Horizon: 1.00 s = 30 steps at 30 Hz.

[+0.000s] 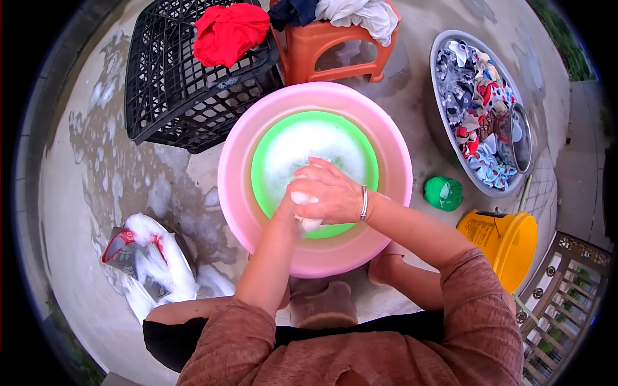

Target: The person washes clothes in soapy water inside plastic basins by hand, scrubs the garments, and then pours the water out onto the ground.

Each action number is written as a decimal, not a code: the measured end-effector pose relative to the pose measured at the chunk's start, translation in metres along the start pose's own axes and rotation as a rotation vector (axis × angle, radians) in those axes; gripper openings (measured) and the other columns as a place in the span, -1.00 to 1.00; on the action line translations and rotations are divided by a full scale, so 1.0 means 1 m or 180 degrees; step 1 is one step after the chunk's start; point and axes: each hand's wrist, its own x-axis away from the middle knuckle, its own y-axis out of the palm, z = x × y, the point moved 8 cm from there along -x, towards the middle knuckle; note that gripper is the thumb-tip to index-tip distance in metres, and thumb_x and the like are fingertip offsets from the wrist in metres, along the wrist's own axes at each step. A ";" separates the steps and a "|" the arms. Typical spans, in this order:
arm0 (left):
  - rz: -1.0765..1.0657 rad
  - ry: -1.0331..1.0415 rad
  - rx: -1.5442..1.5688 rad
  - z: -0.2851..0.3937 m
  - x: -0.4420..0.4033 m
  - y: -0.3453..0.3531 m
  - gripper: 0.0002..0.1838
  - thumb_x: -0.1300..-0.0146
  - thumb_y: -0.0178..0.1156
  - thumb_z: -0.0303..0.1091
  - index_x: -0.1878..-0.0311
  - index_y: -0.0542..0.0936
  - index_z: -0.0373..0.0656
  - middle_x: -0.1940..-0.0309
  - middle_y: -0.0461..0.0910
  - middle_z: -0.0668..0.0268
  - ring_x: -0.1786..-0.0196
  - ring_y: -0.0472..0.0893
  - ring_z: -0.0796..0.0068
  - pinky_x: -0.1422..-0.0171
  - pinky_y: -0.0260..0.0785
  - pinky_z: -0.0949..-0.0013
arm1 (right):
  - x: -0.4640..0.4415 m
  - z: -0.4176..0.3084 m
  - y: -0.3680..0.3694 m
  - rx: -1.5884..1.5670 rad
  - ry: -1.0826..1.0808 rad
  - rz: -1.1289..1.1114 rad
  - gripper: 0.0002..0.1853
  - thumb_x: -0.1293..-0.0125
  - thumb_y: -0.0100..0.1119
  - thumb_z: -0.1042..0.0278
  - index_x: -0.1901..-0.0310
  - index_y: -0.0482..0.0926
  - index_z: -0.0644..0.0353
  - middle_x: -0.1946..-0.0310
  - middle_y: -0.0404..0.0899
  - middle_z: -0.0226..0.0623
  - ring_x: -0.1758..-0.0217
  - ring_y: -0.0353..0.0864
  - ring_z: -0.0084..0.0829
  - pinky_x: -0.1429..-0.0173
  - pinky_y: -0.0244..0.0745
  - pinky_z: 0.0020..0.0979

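Note:
My right hand (pixel 329 193), with a silver bangle at the wrist, is closed over my left hand (pixel 289 204). The two press together above a green basin (pixel 259 161) that sits inside a larger pink basin (pixel 393 154). A white, sudsy lump (pixel 306 204) shows between and below my fingers; whether it is foam alone or a small white cloth I cannot tell. My left fingers are mostly hidden under the right hand. White suds (pixel 312 138) cover much of the green basin's water.
A black crate (pixel 193 103) carries a red cloth (pixel 230 32). Beside it, an orange stool (pixel 302 51) bears dark and white cloths. To the right are a metal basin (pixel 438 96) of clothes, a green container (pixel 443 193) and a yellow bucket (pixel 515 244). Foamy items (pixel 161 257) lie left.

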 end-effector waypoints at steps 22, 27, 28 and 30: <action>0.2393 0.0988 -0.2492 0.061 0.008 -0.087 -0.45 -0.17 -0.19 0.04 0.05 0.34 -0.31 0.13 0.39 0.16 0.11 0.40 0.36 0.04 0.24 0.34 | 0.167 0.132 0.151 0.0280 0.4232 -0.2123 -0.60 -0.09 -0.11 0.05 0.18 0.41 0.20 0.40 0.49 -0.02 0.31 0.49 -0.12 0.19 0.37 -0.21; 0.1603 -0.0202 -0.0272 -0.004 0.000 -0.073 -0.59 -0.21 -0.25 -0.06 0.06 0.34 -0.15 0.19 0.42 0.29 0.16 0.42 0.36 0.09 0.29 0.27 | 0.089 0.078 0.106 -0.0844 0.4339 0.0666 -0.71 -0.05 -0.07 0.13 0.38 0.41 0.22 0.46 0.46 0.03 0.32 0.47 -0.08 0.26 0.36 -0.22; 0.1607 -0.0210 -0.0263 -0.010 -0.003 -0.092 -0.59 -0.21 -0.25 -0.06 0.06 0.34 -0.15 0.19 0.42 0.29 0.16 0.42 0.36 0.09 0.29 0.27 | 0.075 0.061 0.091 -0.0843 0.4346 0.0655 -0.71 -0.05 -0.07 0.13 0.38 0.41 0.22 0.46 0.46 0.03 0.32 0.47 -0.08 0.26 0.36 -0.22; -0.0170 0.0299 0.0214 -0.007 -0.014 -0.083 -0.65 -0.19 -0.20 -0.13 0.10 0.36 -0.17 0.28 0.44 0.28 0.20 0.43 0.37 0.12 0.31 0.29 | 0.043 0.032 0.080 -0.0952 0.3681 0.0141 -0.65 0.06 0.09 0.04 0.44 0.46 0.21 0.60 0.46 -0.06 0.46 0.47 -0.07 0.34 0.37 -0.25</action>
